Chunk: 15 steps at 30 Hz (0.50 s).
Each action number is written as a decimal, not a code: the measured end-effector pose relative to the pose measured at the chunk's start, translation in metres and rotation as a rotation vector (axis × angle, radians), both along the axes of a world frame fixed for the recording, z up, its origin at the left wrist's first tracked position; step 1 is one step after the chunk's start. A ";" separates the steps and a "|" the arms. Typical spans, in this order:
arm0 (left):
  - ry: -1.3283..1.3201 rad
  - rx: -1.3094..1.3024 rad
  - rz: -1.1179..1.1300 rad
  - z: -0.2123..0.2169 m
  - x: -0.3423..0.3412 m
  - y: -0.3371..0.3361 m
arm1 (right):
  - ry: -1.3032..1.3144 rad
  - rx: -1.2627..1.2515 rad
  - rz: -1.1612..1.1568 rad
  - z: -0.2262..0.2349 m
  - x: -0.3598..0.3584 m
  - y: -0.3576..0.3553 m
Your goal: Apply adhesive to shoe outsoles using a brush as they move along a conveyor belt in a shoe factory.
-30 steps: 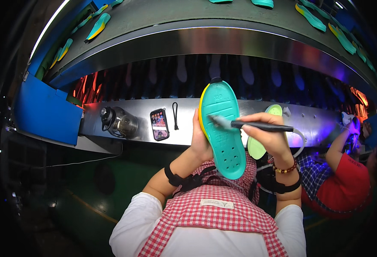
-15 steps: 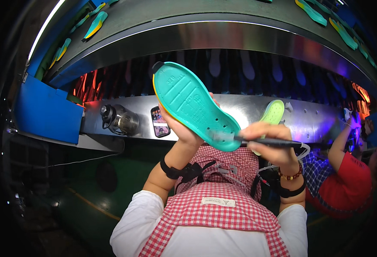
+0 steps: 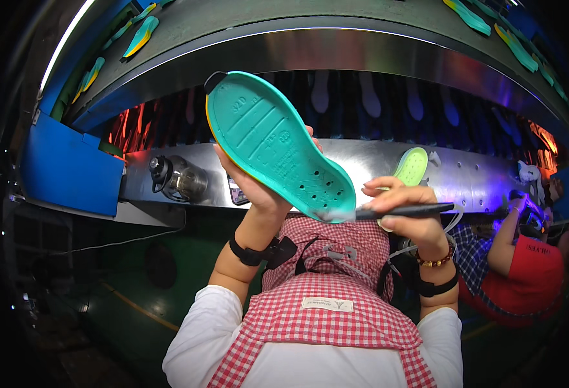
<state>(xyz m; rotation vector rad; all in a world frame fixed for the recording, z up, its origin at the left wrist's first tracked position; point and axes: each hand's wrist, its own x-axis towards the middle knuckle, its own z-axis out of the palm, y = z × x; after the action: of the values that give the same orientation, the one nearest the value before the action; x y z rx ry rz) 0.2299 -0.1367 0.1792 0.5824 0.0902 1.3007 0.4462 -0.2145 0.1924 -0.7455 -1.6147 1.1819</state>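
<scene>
My left hand (image 3: 262, 187) holds up a teal shoe sole (image 3: 274, 139) with a yellow edge and a black tab at its far left end. The sole's recessed inner face, with ribs and small holes, is turned toward me, and it hides most of my fingers. In my right hand (image 3: 407, 210) is a black-handled brush (image 3: 404, 211), gripped between thumb and fingers. Its pale bristles (image 3: 339, 215) touch the near right end of the sole. A yellow-green sole (image 3: 411, 166) lies on the metal ledge beyond my right hand.
On the metal ledge (image 3: 472, 184) stand a dark clear jug (image 3: 184, 181) and a phone (image 3: 236, 192), partly hidden by my left hand. A conveyor belt (image 3: 232, 19) beyond carries several teal-and-yellow soles. At right, a person in red (image 3: 523, 278) works alongside.
The teal sole has moved up and left with my left hand. The brush has shifted from the holed area to the sole's near rim.
</scene>
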 end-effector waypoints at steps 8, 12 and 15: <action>0.064 -0.084 -0.206 -0.003 0.021 -0.037 | 0.418 -0.411 -0.060 0.004 -0.028 -0.005; 0.111 -0.046 -0.310 -0.032 0.000 -0.019 | -0.120 -0.112 0.067 0.021 -0.017 -0.007; 0.235 -0.127 -0.365 -0.024 0.000 -0.018 | -0.070 -0.122 0.023 0.030 -0.011 -0.004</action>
<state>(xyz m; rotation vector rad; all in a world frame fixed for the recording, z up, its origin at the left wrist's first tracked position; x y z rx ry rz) 0.2297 -0.1543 0.1555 0.6091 0.2467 0.8632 0.4349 -0.2182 0.2226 -0.8563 -1.6229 1.2923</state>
